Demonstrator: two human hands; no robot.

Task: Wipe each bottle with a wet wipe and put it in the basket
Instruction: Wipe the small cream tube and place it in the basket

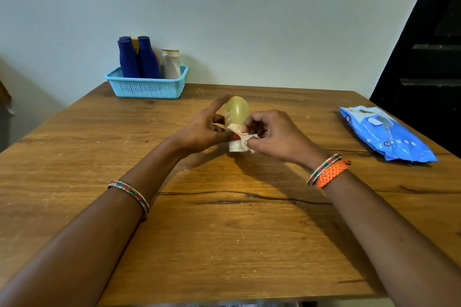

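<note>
Over the middle of the counter [224,232], the left hand [199,132] holds a yellowish, white-capped bottle [236,113] cap-down while the right hand [272,136] pinches a crumpled wipe [243,136] against its lower part. Several bottles already stand in the blue basket [147,86] at far left; this one, apparently the last, remains to go in.

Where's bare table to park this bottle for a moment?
Bare wood lies between the basket and the wipes pack, and along the near edge of the table under the forearms. The basket is crowded with bottles. Both hands hold the bottle at centre.
</note>
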